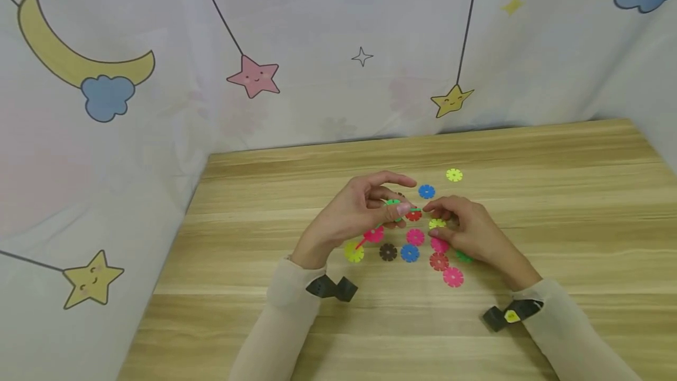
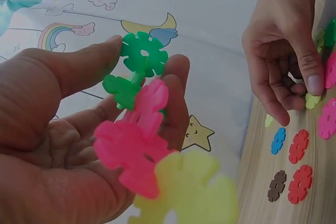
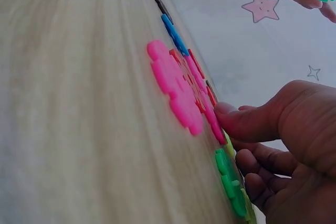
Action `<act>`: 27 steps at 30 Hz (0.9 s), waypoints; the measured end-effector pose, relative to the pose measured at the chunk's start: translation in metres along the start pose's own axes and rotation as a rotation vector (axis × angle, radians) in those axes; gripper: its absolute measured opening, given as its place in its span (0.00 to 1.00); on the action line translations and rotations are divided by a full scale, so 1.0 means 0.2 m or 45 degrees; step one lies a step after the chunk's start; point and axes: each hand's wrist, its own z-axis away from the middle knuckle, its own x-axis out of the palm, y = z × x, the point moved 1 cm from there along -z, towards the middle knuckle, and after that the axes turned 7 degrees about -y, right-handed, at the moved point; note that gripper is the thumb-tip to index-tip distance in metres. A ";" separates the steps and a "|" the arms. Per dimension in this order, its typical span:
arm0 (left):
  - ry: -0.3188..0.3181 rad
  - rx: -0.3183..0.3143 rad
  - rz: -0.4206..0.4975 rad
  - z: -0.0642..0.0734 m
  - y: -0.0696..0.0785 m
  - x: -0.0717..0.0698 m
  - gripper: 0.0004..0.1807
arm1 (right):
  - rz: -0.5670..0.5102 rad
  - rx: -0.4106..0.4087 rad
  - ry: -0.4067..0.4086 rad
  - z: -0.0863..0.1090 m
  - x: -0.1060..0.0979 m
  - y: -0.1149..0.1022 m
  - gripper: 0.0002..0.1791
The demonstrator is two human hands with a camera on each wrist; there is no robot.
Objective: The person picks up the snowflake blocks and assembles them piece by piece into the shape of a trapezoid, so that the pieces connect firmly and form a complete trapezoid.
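"From my seat, where does the linked chain [image 2: 126,145] lie against the hands?"

"I have it in the left hand [image 1: 362,210]; thumb and fingers are grasping it at the green end disc [image 2: 156,51]; a second green disc comes next, then two pink ones set at angles, then a yellow end disc [image 2: 191,192]; the line trails past the palm towards the left wrist, and I read it as held above the table [image 1: 582,193]."

"And how far is it from the right hand [image 1: 468,228]?"

"Near, but apart, on that hand's left; in the head view the left thumb and the right fingertips nearly face each other across a narrow gap."

"Is the right one clenched?"

"I'd call it released; its fingers are loosely bent, with the thumb standing off the index finger; a loose yellow disc [image 1: 437,224] lies just under that gap, a loose pink disc [image 1: 439,245] right beside it; I cannot tell from here whether the skin touches either."

"What else is near?"

"A green disc [image 1: 463,256] by the heel of the right hand; between the two wrists a brown disc [image 1: 384,253] and a blue disc [image 1: 406,250], side by side, flat on the wood."
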 end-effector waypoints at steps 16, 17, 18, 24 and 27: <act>0.006 -0.012 0.005 -0.01 -0.01 0.00 0.22 | -0.215 0.083 0.091 -0.01 -0.02 0.03 0.15; 0.006 -0.010 0.003 -0.01 -0.01 0.00 0.22 | -0.243 0.087 0.095 -0.01 -0.02 0.03 0.15; 0.005 -0.008 0.003 -0.01 -0.01 0.00 0.22 | -0.275 0.092 0.098 -0.01 -0.03 0.03 0.15; 0.004 -0.001 0.000 -0.01 -0.01 0.00 0.22 | -0.495 0.134 0.151 0.01 -0.05 0.00 0.15; 0.001 0.003 0.013 -0.01 -0.01 0.00 0.22 | -0.602 0.132 0.179 0.01 -0.06 -0.02 0.16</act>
